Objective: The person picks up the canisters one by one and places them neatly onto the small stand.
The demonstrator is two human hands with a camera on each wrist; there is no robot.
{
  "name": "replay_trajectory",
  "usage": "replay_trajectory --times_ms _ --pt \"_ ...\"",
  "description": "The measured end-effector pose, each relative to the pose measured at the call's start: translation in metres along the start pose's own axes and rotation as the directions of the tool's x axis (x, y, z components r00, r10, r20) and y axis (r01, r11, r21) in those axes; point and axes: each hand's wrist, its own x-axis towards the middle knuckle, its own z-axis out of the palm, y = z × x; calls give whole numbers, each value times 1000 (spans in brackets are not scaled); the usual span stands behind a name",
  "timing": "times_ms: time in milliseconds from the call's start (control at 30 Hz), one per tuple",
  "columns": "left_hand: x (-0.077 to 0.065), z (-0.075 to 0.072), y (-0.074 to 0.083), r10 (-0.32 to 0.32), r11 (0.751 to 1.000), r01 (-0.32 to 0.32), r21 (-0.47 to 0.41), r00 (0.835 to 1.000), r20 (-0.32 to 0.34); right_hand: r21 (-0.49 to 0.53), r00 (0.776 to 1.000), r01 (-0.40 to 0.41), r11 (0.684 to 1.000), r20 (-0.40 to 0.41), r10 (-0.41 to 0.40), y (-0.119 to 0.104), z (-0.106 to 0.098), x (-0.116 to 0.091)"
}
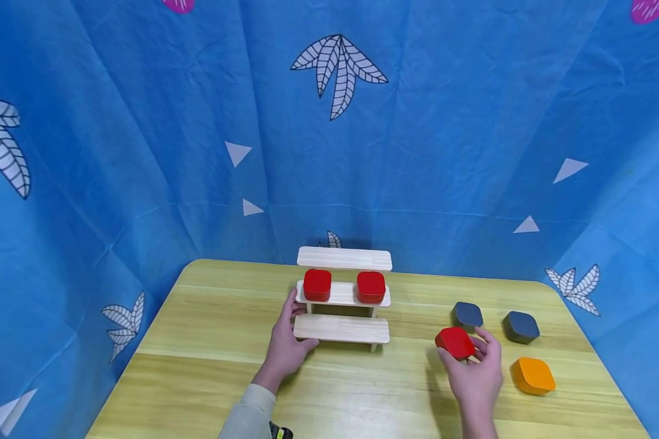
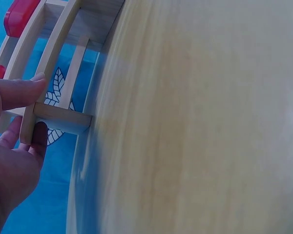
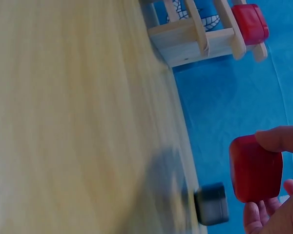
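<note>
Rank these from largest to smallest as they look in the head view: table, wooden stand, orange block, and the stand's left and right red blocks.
1. Table
2. Wooden stand
3. Orange block, perhaps helped by being nearer the camera
4. Left red block and right red block: too alike to rank

Bare hands, with a pale grey sleeve behind the left one.
Behind the left hand [image 1: 288, 352], the plain light-grey sleeve [image 1: 247, 416] ends in a cuff near the wrist, leaving the wrist itself bare. Along the sleeve's inner side sits a small black piece [image 1: 276, 430] marked with a yellowish patch, too cut off to identify. The right hand [image 1: 479, 375] is bare, as is the visible forearm behind it.
</note>
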Motion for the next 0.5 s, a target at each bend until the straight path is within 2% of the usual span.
replay_trajectory --times_ms 500 --pt "-1 0 0 18 1000 -18 -2 1000 3 40 997 68 997 20 -68 -17 17 -5"
